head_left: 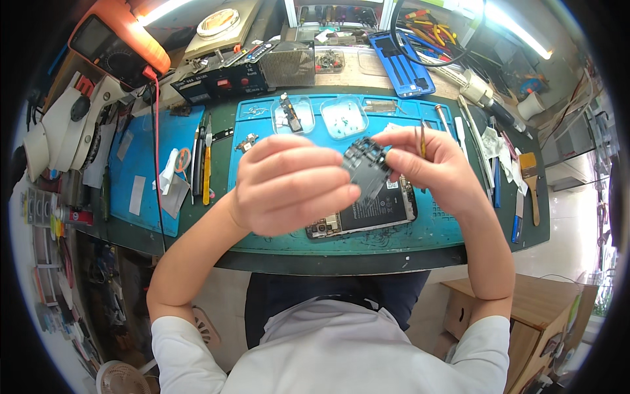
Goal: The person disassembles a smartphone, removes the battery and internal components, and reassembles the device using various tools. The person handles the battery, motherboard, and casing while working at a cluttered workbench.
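Observation:
Above the work mat, my right hand pinches a dark, thin phone inner cover between thumb and index finger. A slim tweezers-like tool sticks up by the same hand, apparently tucked in its fingers. My left hand comes from the other side, its fingers together over the cover's left edge; the thumb is hidden. Underneath lies an opened phone, partly covered by the hands. Its black battery and the camera part at its lower left corner show.
Two clear trays with small parts stand at the mat's far side. A blue phone frame leans behind. An orange multimeter stands far left, its cable crossing the bench. Pens and knives lie left; a brush lies right.

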Demonstrator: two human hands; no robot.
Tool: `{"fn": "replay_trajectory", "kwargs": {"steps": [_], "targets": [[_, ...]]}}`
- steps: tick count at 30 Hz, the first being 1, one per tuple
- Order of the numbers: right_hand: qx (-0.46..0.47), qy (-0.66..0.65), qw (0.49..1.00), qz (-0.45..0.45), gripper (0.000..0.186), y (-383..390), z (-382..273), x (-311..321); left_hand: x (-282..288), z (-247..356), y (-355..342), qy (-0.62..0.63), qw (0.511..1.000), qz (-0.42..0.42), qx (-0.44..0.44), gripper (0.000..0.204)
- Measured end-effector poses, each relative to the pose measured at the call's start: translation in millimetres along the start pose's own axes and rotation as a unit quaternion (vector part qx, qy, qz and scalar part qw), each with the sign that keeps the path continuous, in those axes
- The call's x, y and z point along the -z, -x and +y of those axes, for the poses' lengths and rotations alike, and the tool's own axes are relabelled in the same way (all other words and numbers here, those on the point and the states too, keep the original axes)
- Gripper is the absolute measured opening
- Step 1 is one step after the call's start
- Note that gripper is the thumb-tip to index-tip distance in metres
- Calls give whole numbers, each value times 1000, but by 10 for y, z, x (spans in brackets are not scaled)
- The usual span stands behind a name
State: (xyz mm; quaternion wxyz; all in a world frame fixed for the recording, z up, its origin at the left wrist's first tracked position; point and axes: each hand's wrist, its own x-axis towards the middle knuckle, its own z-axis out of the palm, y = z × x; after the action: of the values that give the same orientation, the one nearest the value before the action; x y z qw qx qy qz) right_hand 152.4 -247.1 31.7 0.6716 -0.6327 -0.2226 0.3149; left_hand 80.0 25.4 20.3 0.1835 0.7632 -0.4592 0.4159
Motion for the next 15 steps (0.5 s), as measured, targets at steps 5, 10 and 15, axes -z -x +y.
{"fn": "replay_trajectory", "kwargs": {"steps": [5,10,15], "targets": [[57,103,981,156,23,-70,7,179,-146,-118,141,-28,977,44,205,37],[80,173,960,207,19,-138,94,362,-39,-123,259,52,929,18,366,47],[105,212,946,221,21,-179,164,365,-51,-208,318,60,924,15,378,45]]}}
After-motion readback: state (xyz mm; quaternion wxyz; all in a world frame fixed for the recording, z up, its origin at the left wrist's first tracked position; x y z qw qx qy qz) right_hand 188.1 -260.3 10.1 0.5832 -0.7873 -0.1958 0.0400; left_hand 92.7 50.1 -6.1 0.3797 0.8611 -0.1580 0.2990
